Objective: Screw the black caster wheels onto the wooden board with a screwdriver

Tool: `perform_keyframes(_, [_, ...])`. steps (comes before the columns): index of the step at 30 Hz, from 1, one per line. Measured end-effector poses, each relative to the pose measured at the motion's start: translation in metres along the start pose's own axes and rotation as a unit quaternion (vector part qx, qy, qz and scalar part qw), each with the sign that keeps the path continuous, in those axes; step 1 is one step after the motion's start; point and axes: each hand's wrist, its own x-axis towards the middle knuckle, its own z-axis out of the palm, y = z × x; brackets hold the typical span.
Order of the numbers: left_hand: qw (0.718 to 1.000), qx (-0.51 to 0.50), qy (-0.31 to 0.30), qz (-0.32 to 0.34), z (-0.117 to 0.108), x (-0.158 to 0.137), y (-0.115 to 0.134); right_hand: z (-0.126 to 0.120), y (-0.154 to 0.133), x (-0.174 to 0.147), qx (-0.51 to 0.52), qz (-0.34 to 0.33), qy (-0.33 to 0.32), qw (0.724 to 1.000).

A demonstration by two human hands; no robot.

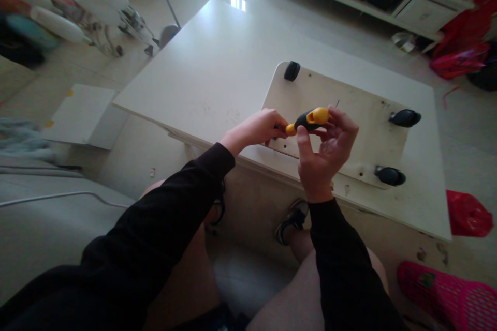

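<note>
A screwdriver (308, 120) with a yellow and black handle slants over a pale board (361, 137). The fingertips and thumb of my right hand (328, 152) are curled around its handle. At its yellow front end, the fingers of my left hand (264, 126) are pinched together low over the board's near left corner. What they pinch is hidden; a bit of something dark shows between them. Black caster wheels stand on the other corners: one far left (292, 71), one far right (405, 118) and one near right (390, 176). Small holes dot the board.
The board lies on a white table (202, 67). A white box (87, 114) sits on the floor at left, near a folded white-padded frame (97, 5). A pink mesh shoe (450, 292) and a red plastic bag (468, 213) are at right. White cabinets (423, 10) stand behind.
</note>
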Motion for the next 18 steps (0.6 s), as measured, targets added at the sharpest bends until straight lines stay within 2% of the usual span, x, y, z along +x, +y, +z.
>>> perform_keyframes(7, [0.998, 0.033, 0.042, 0.019, 0.0061, 0.0011, -0.001, 0.0017, 0.0025, -0.0002, 0.005, -0.002, 0.0, 1.0])
perform_keyframes(15, [0.997, 0.053, 0.036, 0.033, 0.0044, 0.0, -0.0007, 0.003, 0.005, -0.0004, 0.047, 0.004, 0.011, 0.999])
perform_keyframes(18, [0.999, 0.038, 0.008, 0.032, 0.0002, -0.0006, -0.0016, 0.0034, 0.0054, -0.0007, 0.054, 0.004, 0.015, 0.998])
